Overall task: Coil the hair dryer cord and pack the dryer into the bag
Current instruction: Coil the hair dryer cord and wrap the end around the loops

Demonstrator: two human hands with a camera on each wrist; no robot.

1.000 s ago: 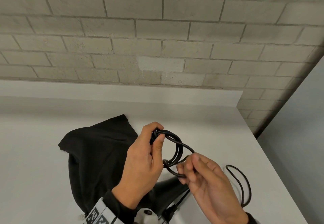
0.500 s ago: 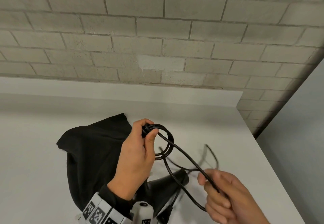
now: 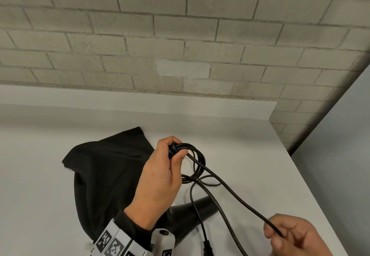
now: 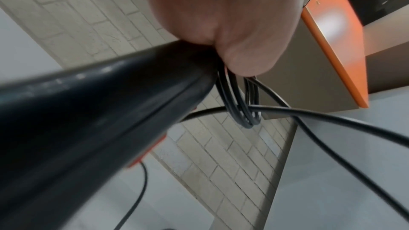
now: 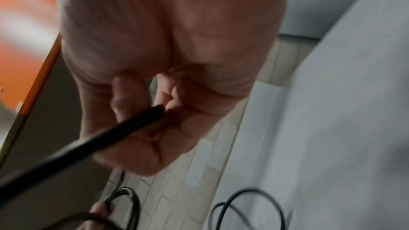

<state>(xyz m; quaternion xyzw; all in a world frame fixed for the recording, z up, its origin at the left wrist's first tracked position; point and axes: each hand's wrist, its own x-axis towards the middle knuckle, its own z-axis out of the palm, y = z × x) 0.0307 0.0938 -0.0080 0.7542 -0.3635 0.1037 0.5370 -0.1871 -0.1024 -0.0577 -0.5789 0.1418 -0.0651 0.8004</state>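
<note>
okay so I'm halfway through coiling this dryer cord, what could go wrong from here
1. The left hand pinches the loops of the cord at one spot only; they could fan out or slip.
2. The slack between the coil and the right hand crosses another strand above the hair dryer, so it may tangle.
3. The plug trails loose and could snag.

A: Colours?
B: Cord (image 3: pixel 230 187) black, dryer (image 3: pixel 190 213) black with an orange patch on the underside, bag (image 3: pixel 104 175) plain black.
A: Surroundings?
B: Table (image 3: pixel 250 155) white. Wall (image 3: pixel 180 35) pale grey brick, one whiter patch. Wrist band (image 3: pixel 114 243) white with black square markers. Panel (image 4: pixel 336 41) orange.
</note>
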